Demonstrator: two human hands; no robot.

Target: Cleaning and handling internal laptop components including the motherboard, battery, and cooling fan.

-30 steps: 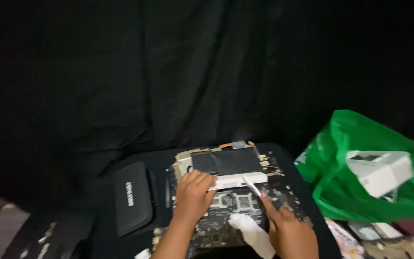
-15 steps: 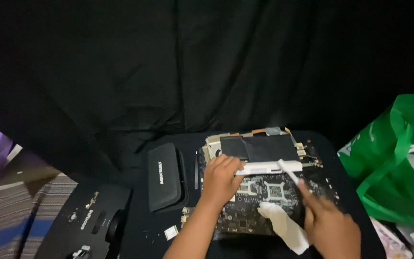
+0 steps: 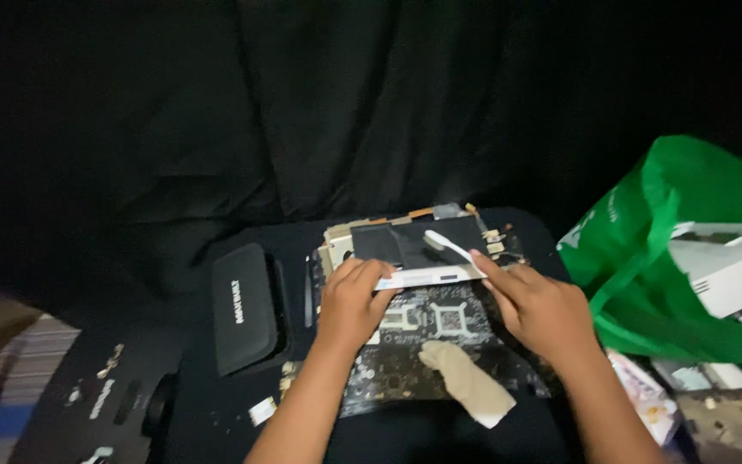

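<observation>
Both hands work over a bare circuit board.

Left hand (image 3: pixel 352 301) presses fingers flat on the circuit board (image 3: pixel 427 339), touching a white strip (image 3: pixel 429 277); right hand (image 3: pixel 538 308) pinches a white brush (image 3: pixel 450 245). A crumpled cloth (image 3: pixel 467 382) lies below the right hand.

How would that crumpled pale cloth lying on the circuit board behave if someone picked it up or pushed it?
The pale cloth looks wrinkled and limp, so it would probably droop when lifted. It seems thin, so likely light. Pushed across the circuit board, it might bunch or snag on the raised parts rather than slide cleanly.
</observation>
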